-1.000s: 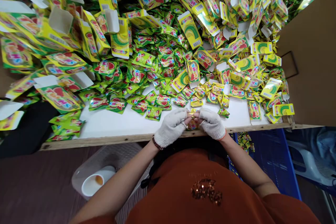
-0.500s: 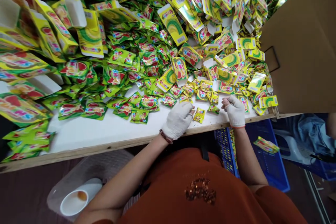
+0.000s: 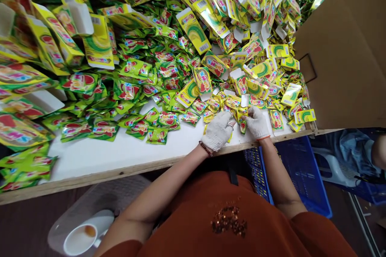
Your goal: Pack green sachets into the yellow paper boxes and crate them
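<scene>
My left hand, in a white glove with bare fingertips, rests low over the table's front edge. Its fingers are curled, and part of a yellow packet shows beneath them; their grip is hidden. Just to the right, my right hand, gloved the same way, has its fingertips closed on a small green packet. Small yellow sachets lie in a loose heap beyond both hands. A small flat yellow carton lies right of my right hand.
Green candy packets and yellow cartons pile up across the white table. A large cardboard box stands at the right. Below are a blue crate and a white mug. Another person's leg shows at right.
My left hand has moved right over the yellow packet, and my right hand left to the small green packet. The carton seen above the blue crate is gone from view.
</scene>
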Motion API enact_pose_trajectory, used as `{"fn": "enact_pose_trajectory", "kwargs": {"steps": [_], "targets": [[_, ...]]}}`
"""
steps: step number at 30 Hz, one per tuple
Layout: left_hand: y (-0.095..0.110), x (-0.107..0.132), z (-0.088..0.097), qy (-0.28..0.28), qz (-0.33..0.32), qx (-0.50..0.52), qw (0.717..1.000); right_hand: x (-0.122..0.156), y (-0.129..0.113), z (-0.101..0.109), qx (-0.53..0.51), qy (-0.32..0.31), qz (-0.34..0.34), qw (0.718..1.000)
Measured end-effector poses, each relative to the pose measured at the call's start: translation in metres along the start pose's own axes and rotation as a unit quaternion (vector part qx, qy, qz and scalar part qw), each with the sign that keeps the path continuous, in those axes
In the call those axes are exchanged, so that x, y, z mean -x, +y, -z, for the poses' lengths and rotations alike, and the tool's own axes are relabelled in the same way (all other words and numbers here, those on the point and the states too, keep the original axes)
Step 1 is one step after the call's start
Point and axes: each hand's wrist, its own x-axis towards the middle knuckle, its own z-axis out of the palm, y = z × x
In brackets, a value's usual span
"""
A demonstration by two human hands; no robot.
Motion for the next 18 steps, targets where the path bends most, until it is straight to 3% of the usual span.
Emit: {"fn": "enact_pose_trajectory", "kwargs": {"steps": [3,5,8,10,12,15,18], "targets": [[0.007,-0.005,0.005,0.019,0.006,0.028,0.999,0.011,-0.01,0.008,-0.03,-0.039,0.082,0.995],[0.009,-0.006,0.009,-0.025,0.016,0.054,0.998,0.02,-0.016,0.013,-0.021,-0.069,0.128,0.989],[0.004,-0.002,0.015,-0.059,0.049,0.088,0.993,0.032,-0.021,0.02,-0.016,-0.054,0.127,0.99],[-0.004,0.004,0.02,-0.028,0.079,0.09,0.992,0.041,-0.02,0.023,0.0,-0.063,0.115,0.991],[-0.01,0.013,0.025,0.006,0.089,0.06,0.994,0.048,-0.016,0.024,0.03,-0.111,0.112,0.987],[-0.012,0.024,0.036,0.059,0.04,-0.033,0.997,0.053,-0.008,0.019,0.077,-0.181,0.09,0.976],[-0.004,0.031,0.046,0.107,-0.01,-0.085,0.991,0.052,-0.005,0.013,0.099,-0.212,0.069,0.97]]}}
